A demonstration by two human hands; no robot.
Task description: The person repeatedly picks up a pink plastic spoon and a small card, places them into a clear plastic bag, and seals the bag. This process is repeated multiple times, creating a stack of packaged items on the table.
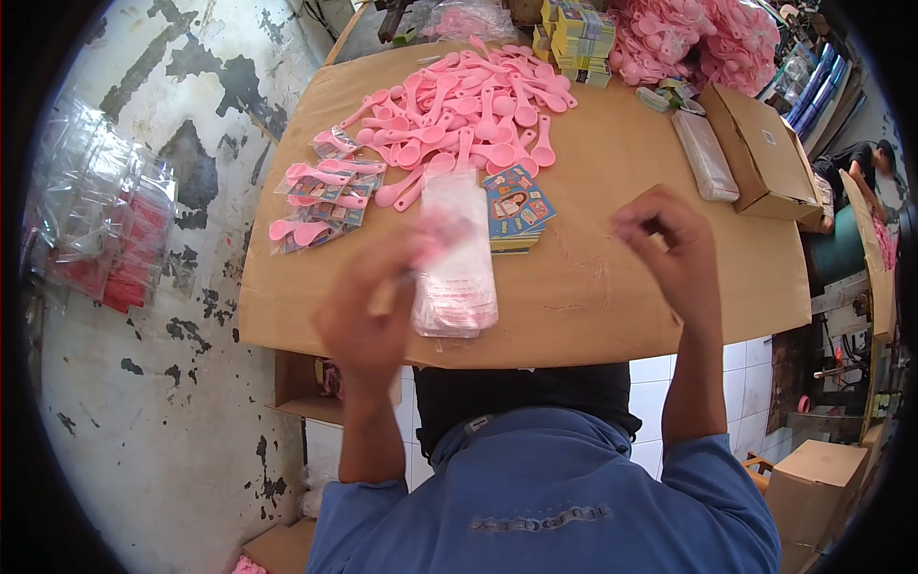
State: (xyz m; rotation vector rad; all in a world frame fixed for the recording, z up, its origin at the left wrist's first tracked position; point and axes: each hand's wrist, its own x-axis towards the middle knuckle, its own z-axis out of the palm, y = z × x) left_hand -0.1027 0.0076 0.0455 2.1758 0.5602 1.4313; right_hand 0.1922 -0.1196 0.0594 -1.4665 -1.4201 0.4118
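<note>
My left hand (368, 306) is closed at its fingertips on a blurred pink thing (442, 237), perhaps in clear plastic. It hovers over a stack of clear plastic bags (457, 287). To the right, my right hand (677, 251) is raised above the table with fingers curled; whether anything is in them is hidden. Between the hands lies a stack of printed blue cards (517, 203), beside the bags. Beyond them is a large heap of pink measuring spoons (469, 100). At the left of the heap, several spoons packed in clear bags with cards (325, 196) lie piled.
The brown-covered table (631, 320) bears banded card bundles (579, 38), bags of pink spoons (693, 43), a cardboard box (760, 153) and a stack of plastic sleeves (706, 155). Plastic bags (105, 210) hang on the left wall. Another person (856, 172) is at the far right.
</note>
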